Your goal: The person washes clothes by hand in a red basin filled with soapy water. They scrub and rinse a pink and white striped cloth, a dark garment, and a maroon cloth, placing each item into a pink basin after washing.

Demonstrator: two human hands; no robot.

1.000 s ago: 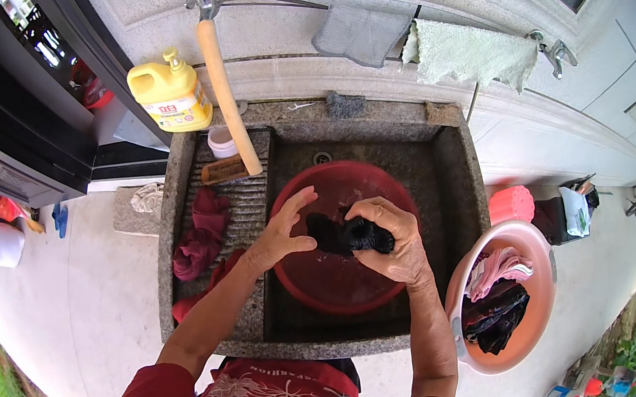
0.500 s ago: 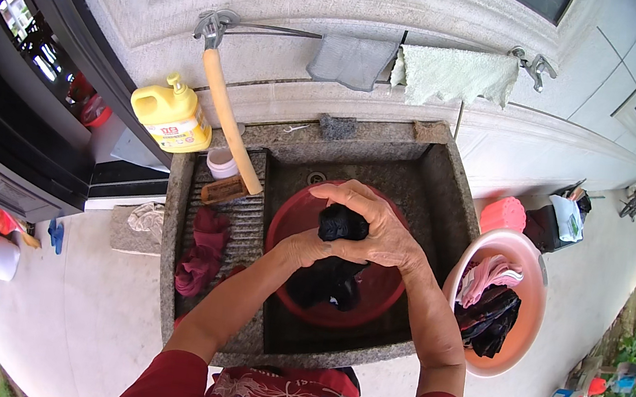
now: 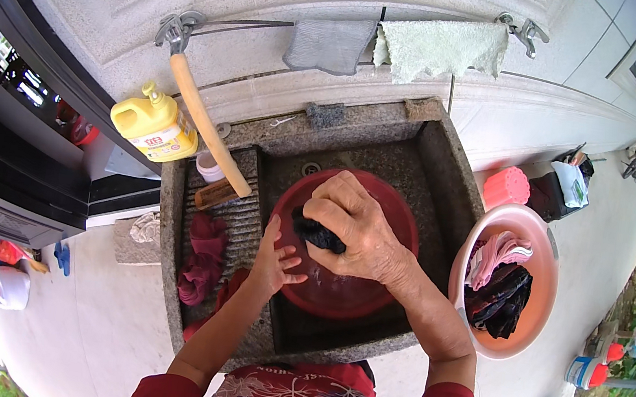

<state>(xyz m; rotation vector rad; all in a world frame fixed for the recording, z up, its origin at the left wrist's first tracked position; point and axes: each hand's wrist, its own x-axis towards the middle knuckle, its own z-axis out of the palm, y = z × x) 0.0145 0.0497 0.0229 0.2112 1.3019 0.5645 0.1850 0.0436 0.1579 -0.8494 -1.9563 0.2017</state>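
A bunched wet black cloth (image 3: 316, 232) is squeezed in my right hand (image 3: 361, 231), which is closed around it above a red basin (image 3: 404, 215). My left hand (image 3: 274, 263) holds nothing; its fingers are apart at the basin's left side, near the washboard's ridges. The basin, with some water in it, sits inside a grey stone sink (image 3: 452, 168). On the ridged washboard (image 3: 244, 224) to the left lie a dark red cloth (image 3: 204, 257) and a wooden brush (image 3: 216, 193).
A pale pink tub (image 3: 539, 314) with pink and dark clothes stands right of the sink. A yellow pump jug (image 3: 155, 125) and white cup (image 3: 210, 168) are at the back left. A wooden-coloured tube (image 3: 206, 120) hangs from the tap. Two cloths hang on the wall rail.
My left hand has let go of the black cloth and moved down and left, its fingers opening. The cloth, no longer hanging into the basin, is gathered in my right hand. The view has shifted slightly.
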